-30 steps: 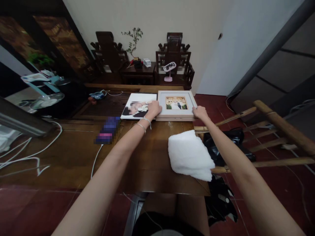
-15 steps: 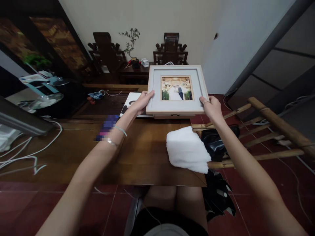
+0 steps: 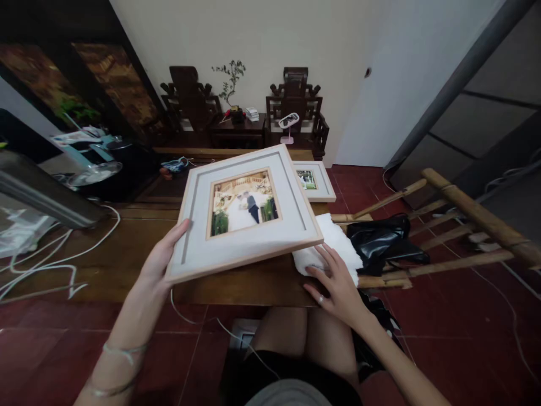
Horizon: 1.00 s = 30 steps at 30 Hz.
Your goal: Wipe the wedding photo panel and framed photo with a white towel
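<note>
Over the table (image 3: 127,248), the left hand (image 3: 158,265) clasps the tilted frame (image 3: 245,208) (right hand (image 3: 336,282), grip spread, on cloth (image 3: 338,245)).

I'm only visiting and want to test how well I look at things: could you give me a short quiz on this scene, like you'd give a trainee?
1. True or false: the right hand rests on the cloth.
2. What holds the big frame? A) the left hand alone, B) the right hand alone, C) both hands.
3. Where does the small frame lie?

Key: 1 true. 2 A. 3 flat on the table, beyond the big frame.
</note>
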Motion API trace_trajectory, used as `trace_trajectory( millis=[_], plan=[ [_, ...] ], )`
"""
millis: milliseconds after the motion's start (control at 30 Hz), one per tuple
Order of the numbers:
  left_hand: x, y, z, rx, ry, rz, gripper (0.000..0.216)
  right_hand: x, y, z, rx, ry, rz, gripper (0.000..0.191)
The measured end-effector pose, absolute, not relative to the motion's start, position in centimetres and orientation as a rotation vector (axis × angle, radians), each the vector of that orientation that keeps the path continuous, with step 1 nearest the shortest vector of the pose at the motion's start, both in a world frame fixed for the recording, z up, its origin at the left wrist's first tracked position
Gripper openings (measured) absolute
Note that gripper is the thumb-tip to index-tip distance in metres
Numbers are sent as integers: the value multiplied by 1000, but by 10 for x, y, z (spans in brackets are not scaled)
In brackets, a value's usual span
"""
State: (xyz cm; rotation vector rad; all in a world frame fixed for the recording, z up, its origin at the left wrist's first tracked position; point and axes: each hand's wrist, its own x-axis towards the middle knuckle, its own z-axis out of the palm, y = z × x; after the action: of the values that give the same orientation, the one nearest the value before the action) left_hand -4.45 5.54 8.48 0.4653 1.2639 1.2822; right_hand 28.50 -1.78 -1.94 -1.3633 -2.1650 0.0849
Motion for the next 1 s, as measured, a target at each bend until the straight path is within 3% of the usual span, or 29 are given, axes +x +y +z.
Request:
trace_trajectory(
  millis=[200, 367, 467, 667, 767, 867, 1000],
  plan=[
    [-59, 15, 68, 510, 1286, 1270, 35, 270, 25, -31, -1526, -2111, -120, 8],
    [-62, 3, 39, 515, 1297, 1203, 40, 318, 41, 6, -1318, -1691, 44, 19],
    [-53, 4, 22, 526, 1241, 1122, 40, 352, 43, 42, -1281, -1525, -53, 18],
    [-19, 19, -5, 563, 1156, 1073, 42, 378, 41, 85, -1259, -1976, -245, 13],
    [-8, 29, -18, 620, 1143, 1066, 43, 380, 38, 76, -1224, -1931, -410, 8],
    [-1, 38, -29, 677, 1119, 1068, 45, 373, 35, 53, -1243, -1934, -485, 15],
    [7, 47, -36, 732, 1137, 1044, 48, 349, 32, 18, -1222, -2251, -294, 15]
  ],
)
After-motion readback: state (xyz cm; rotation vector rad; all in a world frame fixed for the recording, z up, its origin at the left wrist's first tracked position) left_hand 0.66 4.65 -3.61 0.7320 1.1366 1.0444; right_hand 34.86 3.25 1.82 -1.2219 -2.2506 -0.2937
